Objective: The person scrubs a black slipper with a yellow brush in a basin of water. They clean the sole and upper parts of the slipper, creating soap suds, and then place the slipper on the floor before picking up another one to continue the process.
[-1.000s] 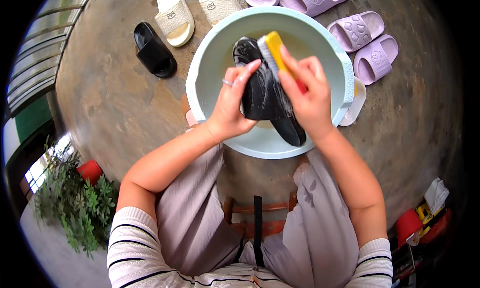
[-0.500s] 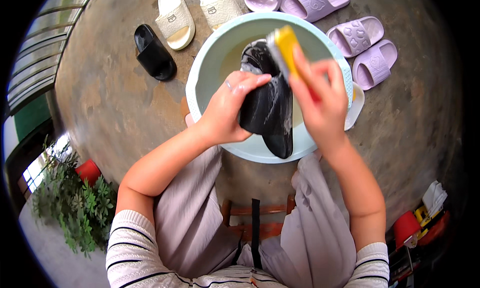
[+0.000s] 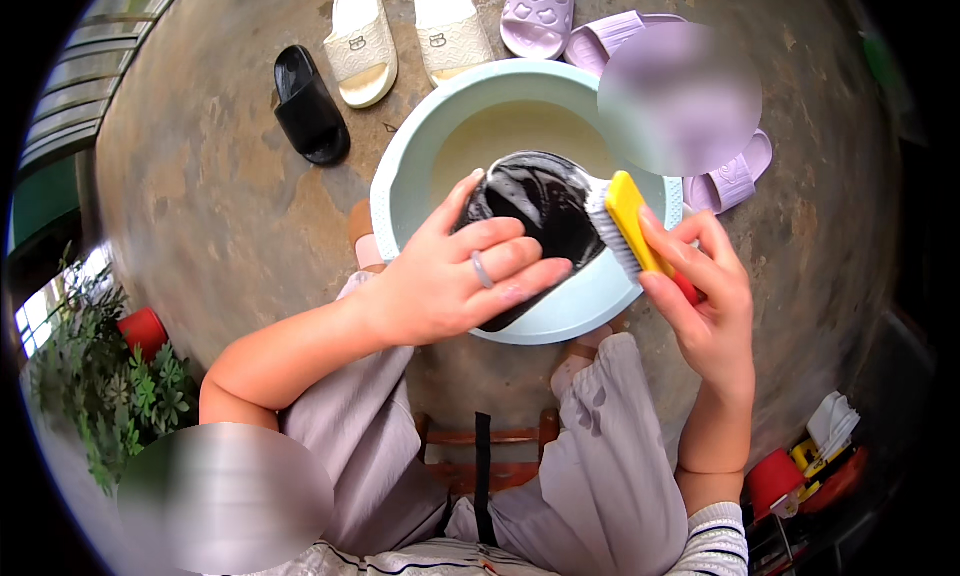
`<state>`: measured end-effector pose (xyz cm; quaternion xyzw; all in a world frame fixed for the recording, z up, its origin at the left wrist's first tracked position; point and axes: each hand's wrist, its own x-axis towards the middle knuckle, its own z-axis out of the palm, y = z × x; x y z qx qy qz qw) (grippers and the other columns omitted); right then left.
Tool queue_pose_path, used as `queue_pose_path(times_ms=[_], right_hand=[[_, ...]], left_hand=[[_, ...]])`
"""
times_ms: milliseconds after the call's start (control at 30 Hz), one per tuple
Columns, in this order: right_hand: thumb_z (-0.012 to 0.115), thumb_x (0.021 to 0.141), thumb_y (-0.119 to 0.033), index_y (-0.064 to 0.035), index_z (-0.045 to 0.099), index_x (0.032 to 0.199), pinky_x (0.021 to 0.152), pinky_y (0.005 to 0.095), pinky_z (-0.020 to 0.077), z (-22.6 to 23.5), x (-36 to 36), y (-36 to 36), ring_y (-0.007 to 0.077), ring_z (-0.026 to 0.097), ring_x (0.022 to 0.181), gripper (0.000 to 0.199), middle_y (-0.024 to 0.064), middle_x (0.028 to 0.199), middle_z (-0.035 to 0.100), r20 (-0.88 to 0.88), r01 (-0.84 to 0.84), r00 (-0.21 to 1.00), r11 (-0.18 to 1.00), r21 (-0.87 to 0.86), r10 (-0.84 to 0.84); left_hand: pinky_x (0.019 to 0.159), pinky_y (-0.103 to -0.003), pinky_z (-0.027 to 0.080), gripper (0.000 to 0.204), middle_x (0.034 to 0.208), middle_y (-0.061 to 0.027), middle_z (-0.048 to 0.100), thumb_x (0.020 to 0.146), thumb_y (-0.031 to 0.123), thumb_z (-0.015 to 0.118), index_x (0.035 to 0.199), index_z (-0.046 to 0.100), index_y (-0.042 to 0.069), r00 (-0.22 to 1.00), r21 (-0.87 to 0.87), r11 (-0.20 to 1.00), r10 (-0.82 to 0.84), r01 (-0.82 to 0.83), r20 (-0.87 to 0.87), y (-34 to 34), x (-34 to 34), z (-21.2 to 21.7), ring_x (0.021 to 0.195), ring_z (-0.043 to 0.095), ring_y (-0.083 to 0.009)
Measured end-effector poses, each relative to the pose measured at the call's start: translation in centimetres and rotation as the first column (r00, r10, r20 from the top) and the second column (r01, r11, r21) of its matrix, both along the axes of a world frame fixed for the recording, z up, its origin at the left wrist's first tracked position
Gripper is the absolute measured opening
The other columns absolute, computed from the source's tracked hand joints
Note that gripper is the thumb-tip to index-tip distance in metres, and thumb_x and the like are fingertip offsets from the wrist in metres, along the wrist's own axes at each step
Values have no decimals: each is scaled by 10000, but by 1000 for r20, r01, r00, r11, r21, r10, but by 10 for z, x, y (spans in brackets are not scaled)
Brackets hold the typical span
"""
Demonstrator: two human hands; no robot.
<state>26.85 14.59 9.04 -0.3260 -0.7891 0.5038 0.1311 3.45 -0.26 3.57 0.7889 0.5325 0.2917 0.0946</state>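
A black slide slipper (image 3: 545,216), streaked with white suds, is tilted over the near part of a pale blue basin (image 3: 590,296). My left hand (image 3: 440,276) is closed on its left and near side, the fingers across it covering part of its shape. In my right hand (image 3: 705,286) is a scrub brush (image 3: 630,221) with a yellow top, a red part by the palm and pale bristles. The bristles point left and are at the slipper's right edge; whether they press on it I cannot tell. Cloudy yellowish water (image 3: 500,126) lies in the basin.
Beyond the basin stand a black slipper (image 3: 310,106), two cream slippers (image 3: 362,51) and several lilac ones (image 3: 538,11), some hidden by a blurred patch. A wooden stool (image 3: 490,436) shows between my legs. Left are a plant (image 3: 150,396) and a red pot (image 3: 143,331).
The slipper has turned in my left hand, which now lies across it. My right hand has brought the brush lower and to the right, its bristles now clearly visible. The view has shifted slightly.
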Motion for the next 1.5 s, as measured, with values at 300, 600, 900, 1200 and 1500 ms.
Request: queue_pose_path(times_ms=[300, 600, 900, 1200, 1500], right_hand=[[746, 874, -25, -104, 714, 1318, 670, 313, 466, 15, -6, 34, 155, 529, 753, 452, 67, 870, 506, 193, -116, 975, 993, 26, 109], [764, 865, -48, -163, 746, 1269, 622, 328, 492, -6, -32, 8, 212, 567, 660, 420, 97, 894, 554, 69, -82, 995, 966, 244, 67], [760, 890, -15, -97, 693, 1360, 651, 231, 465, -36, -8, -26, 110, 525, 795, 481, 51, 938, 518, -80, 209, 976, 971, 112, -201], [748, 903, -16, -58, 661, 1389, 659, 271, 477, -100, -3, -67, 146, 518, 804, 495, 65, 963, 517, -239, 278, 940, 953, 121, -244], [754, 882, 7, -83, 670, 1384, 659, 272, 489, -114, -21, -81, 175, 537, 810, 517, 70, 967, 531, -301, 243, 934, 960, 142, -192]], left_hand=[[1089, -609, 444, 391, 1039, 17, 625, 822, 142, 676, 1208, 724, 182, 999, -19, 1000, -13, 12, -45, 10, 11, -4, 969, 635, -175], [1063, -575, 489, 395, 1037, 33, 610, 826, 144, 698, 1212, 723, 220, 992, 51, 993, -101, 105, -75, 8, 31, -6, 993, 626, -152], [1054, -610, 455, 511, 1062, -78, 609, 696, 82, 711, 1207, 718, 70, 999, -3, 999, 32, -32, 9, 2, 12, -18, 1027, 597, -290], [957, -589, 458, 426, 1146, -71, 605, 803, 113, 671, 1226, 714, 86, 990, -42, 993, 116, -113, 79, -3, 3, -35, 1085, 541, -308], [945, -571, 467, 736, 1189, -108, 580, 592, -7, 707, 1323, 645, 52, 960, -87, 970, 239, -229, 145, -15, -9, -41, 1069, 539, -349]])
